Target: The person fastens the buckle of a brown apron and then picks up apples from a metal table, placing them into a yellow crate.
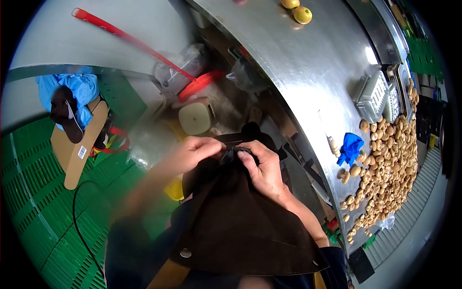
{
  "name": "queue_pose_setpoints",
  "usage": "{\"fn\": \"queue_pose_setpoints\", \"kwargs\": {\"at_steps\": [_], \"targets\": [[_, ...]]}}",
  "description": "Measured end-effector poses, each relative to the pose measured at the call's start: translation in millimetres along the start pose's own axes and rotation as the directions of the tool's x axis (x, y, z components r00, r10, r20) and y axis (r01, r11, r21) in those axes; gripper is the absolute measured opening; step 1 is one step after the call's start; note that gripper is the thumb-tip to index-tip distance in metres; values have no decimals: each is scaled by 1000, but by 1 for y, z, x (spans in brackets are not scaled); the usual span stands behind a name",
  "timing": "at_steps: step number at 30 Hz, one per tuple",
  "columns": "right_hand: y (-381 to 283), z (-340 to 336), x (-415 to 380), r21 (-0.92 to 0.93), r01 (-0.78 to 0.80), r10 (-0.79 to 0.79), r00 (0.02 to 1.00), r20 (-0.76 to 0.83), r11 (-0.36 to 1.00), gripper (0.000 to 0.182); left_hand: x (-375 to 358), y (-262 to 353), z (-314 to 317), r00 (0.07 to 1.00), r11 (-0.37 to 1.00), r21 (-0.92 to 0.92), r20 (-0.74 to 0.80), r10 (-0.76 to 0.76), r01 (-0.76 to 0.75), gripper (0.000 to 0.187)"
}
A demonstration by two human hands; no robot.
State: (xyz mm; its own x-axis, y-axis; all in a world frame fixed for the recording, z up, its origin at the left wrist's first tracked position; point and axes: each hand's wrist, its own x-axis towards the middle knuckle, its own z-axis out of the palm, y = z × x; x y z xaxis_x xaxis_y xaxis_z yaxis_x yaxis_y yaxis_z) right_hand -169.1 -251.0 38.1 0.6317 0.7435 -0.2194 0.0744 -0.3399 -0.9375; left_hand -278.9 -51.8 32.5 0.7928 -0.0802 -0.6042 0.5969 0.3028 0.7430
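Note:
A dark brown apron (240, 221) with round metal studs near its lower edge hangs across my front and lap. My right hand (263, 168) grips a bunched dark edge of it, thumb and fingers pressed together. Close by on the left, my left hand (197, 151) is closed in a pinch at the same gathered fabric. The forearm behind it is smeared by motion. A thin strand shows between the two hands, but I cannot make out exactly what it is.
On the right, a steel table (293, 62) bears a heap of mushrooms (390, 164), a blue cloth (350, 148), a knife (333, 144), clear plastic boxes (373, 98) and onions (302, 15). Leftward are a red-handled tool (139, 45), a white-lidded bin (195, 118) and green crates (29, 192).

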Motion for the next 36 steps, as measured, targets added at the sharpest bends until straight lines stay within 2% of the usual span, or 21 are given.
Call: {"fn": "queue_pose_setpoints", "kwargs": {"at_steps": [1,4,5,6,7,8,9,12,13,16,17,20,21,24,25,29,31,34,36], "targets": [[1,-1,0,18,-9,10,1000,-1,1000,14,0,0,-4,1000,998,62,17,-20,19,28],[3,-3,0,68,-32,33,999,-9,997,15,-6,12,-5,996,986,169,89,-21,5,27],[4,-4,0,83,-39,41,999,-15,996,16,-7,16,-3,999,982,187,38,-26,19,19],[4,-5,-1,98,-49,51,999,-16,994,16,-6,14,-1,986,923,362,-49,157,-129,17],[4,-6,-2,113,-58,60,998,-17,992,17,-5,11,0,933,809,534,-98,347,-245,16],[4,-7,-2,130,-66,69,997,-19,989,17,-5,8,2,841,647,692,-106,530,-320,15],[5,-8,-2,123,-69,72,997,-20,990,17,-6,6,4,808,633,707,-150,570,-316,14],[8,-10,-5,115,-66,70,997,-33,991,18,-16,4,19,910,878,426,-238,339,-216,11],[8,-9,-5,124,-56,62,997,-43,991,18,-16,7,26,913,881,429,-247,326,-198,8],[9,-11,-8,163,-50,58,997,-48,985,19,-16,-5,37,760,800,495,-356,544,-340,5],[9,-12,-9,178,-53,62,997,-46,983,20,-20,-11,37,682,727,562,-351,642,-395,3],[13,-13,-13,228,-35,47,998,-47,973,21,-41,-17,31,758,629,664,-143,636,-403,3],[13,-14,-13,245,-41,52,998,-38,969,22,-41,-16,32,814,618,689,-71,576,-378,11],[14,-14,-15,299,-48,52,999,-7,953,23,-28,-26,41,878,761,575,-145,457,-301,25],[16,-14,-15,317,-41,44,999,0,947,24,-27,-28,40,906,805,517,-119,405,-292,35],[16,-17,-17,408,-139,111,990,91,902,25,-25,-25,49,976,986,125,-171,133,-113,36],[18,-19,-18,454,-70,26,994,103,888,26,-25,-26,50,990,993,-117,-140,-29,13,38],[18,-21,-18,479,-47,-22,990,138,876,27,-26,-40,51,978,961,-246,-194,81,-128,42],[17,-22,-18,472,-71,-14,985,174,879,30,-27,-39,58,960,912,-379,-274,50,-156,44]]}}
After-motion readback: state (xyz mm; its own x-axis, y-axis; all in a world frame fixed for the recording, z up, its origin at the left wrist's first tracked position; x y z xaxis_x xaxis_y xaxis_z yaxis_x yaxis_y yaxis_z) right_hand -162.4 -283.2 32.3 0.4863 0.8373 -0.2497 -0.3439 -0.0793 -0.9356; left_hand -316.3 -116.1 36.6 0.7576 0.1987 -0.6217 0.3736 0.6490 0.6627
